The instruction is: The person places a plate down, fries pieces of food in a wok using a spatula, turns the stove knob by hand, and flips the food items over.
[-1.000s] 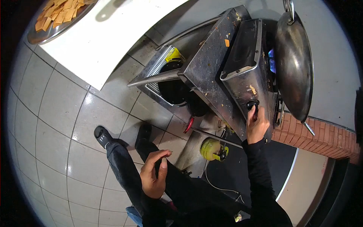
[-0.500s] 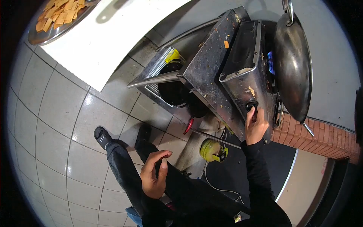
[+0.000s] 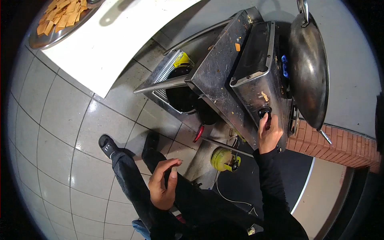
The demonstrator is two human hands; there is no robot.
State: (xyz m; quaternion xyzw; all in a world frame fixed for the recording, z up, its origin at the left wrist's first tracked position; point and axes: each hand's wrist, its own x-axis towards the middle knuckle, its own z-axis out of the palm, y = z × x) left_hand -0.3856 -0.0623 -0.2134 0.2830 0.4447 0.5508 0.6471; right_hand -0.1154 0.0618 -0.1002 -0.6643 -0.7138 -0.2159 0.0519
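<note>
My right hand (image 3: 269, 134) grips the black knob (image 3: 264, 112) on the front of the metal stove (image 3: 250, 94). Blue flame (image 3: 285, 66) burns beside the underside of a large dark wok (image 3: 308, 72), which sits on the burner. My left hand (image 3: 163, 185) hangs in the air over my legs, with thumb and index finger curved but apart and nothing between them.
A white table (image 3: 86, 56) bears a metal tray (image 3: 56, 40) of cut tan pieces at the upper left. Black pans (image 3: 180, 94) sit on the shelf under the metal stand (image 3: 218, 66). A green gas cylinder (image 3: 221, 159) with a hose stands below, near a brick ledge (image 3: 336, 146).
The view has shifted very slightly, and the flame looks a little more distinct. My right hand stays on the knob and my left hand keeps its pose.
</note>
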